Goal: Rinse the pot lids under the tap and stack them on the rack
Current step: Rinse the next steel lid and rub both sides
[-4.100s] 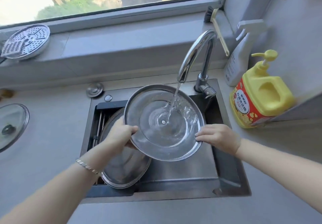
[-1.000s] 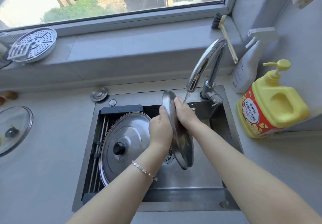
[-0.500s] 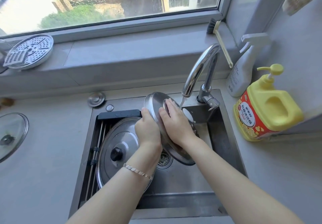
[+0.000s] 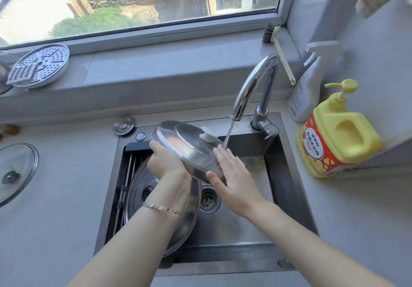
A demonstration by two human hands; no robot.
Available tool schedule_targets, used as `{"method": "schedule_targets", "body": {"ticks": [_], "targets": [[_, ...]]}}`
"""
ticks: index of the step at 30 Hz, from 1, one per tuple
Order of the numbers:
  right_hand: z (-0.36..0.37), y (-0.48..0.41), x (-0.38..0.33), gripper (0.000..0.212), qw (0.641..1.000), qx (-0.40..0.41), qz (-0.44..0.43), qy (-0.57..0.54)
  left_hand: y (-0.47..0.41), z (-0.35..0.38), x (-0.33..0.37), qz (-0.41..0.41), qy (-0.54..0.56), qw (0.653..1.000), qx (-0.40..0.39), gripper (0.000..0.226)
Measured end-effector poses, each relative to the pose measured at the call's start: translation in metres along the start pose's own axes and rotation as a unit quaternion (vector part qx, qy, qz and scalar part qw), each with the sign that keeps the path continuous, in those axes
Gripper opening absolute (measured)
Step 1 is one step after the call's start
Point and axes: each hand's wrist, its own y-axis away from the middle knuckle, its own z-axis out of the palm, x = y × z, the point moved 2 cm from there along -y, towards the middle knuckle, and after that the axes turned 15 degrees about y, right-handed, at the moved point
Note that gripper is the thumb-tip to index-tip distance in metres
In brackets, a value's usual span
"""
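Over the sink [image 4: 287, 175], the small steel lid [image 4: 187, 146] now shows its domed top with the white knob [image 4: 208, 135] facing up and to the right; four seconds ago its hollow underside was catching the stream, and a second ago it stood on edge. So the inside looks rinsed and the outside is getting its turn. The left hand [image 4: 165, 161] is closed on the lid's far-left rim. The right hand [image 4: 231, 175] lies flat and open against the lid's near-right edge, thumb under the rim, fingers [image 4: 223, 152] reaching into the water falling from the tap [image 4: 252, 85].

Down in the basin a larger steel lid with a black knob [image 4: 156, 208] leans on the left side, over the slatted rack [image 4: 124, 188], partly hidden by the left wrist; it probably waits its turn or is already placed, I cannot tell which. The drain strainer [image 4: 209, 199] holds some scraps. Left on the counter lies a glass lid [image 4: 15, 173], well apart from the sink.
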Motion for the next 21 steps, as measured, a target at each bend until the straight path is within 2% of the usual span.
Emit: {"method": "schedule_targets", "body": {"ticks": [2, 3, 5, 7, 10, 12, 13, 15, 17, 19, 21], "targets": [[0.002, 0.003, -0.011, 0.071, 0.996, 0.044, -0.07, -0.019, 0.004, -0.002, -0.002, 0.008, 0.007, 1.0, 0.014, 0.035], [0.001, 0.001, -0.012, 0.065, 0.995, 0.059, -0.07, -0.042, 0.007, -0.002, -0.003, 0.001, 0.015, 1.0, 0.018, 0.033], [-0.002, -0.008, 0.001, 0.066, 0.995, 0.064, -0.014, -0.08, 0.009, -0.003, -0.005, -0.018, 0.022, 0.999, 0.022, 0.033], [-0.003, -0.017, 0.021, 0.062, 0.991, 0.03, 0.074, -0.104, 0.009, -0.005, -0.007, -0.032, 0.028, 0.999, 0.012, 0.033], [-0.001, -0.034, 0.045, 0.036, 0.968, -0.04, 0.126, -0.213, 0.011, -0.009, -0.009, -0.059, 0.043, 0.997, 0.0, 0.037], [-0.002, -0.044, 0.064, 0.03, 0.957, -0.065, 0.2, -0.2, 0.009, -0.012, -0.012, -0.092, 0.049, 0.994, -0.028, 0.038], [-0.006, -0.047, 0.076, 0.037, 0.94, -0.07, 0.264, -0.206, 0.008, -0.014, -0.012, -0.115, 0.046, 0.991, -0.056, 0.038], [-0.011, -0.041, 0.091, 0.053, 0.87, -0.089, 0.383, -0.298, -0.002, -0.014, -0.011, -0.147, 0.041, 0.981, -0.119, 0.031], [-0.009, -0.03, 0.093, 0.044, 0.799, -0.104, 0.422, -0.415, -0.015, -0.009, -0.003, -0.158, 0.036, 0.972, -0.172, 0.027], [-0.003, -0.017, 0.088, 0.03, 0.737, -0.086, 0.435, -0.509, -0.019, -0.008, 0.007, -0.2, 0.05, 0.95, -0.235, 0.038], [0.008, -0.004, 0.085, 0.028, 0.677, -0.05, 0.464, -0.569, -0.014, -0.012, 0.008, -0.245, 0.059, 0.921, -0.297, 0.049]]}}
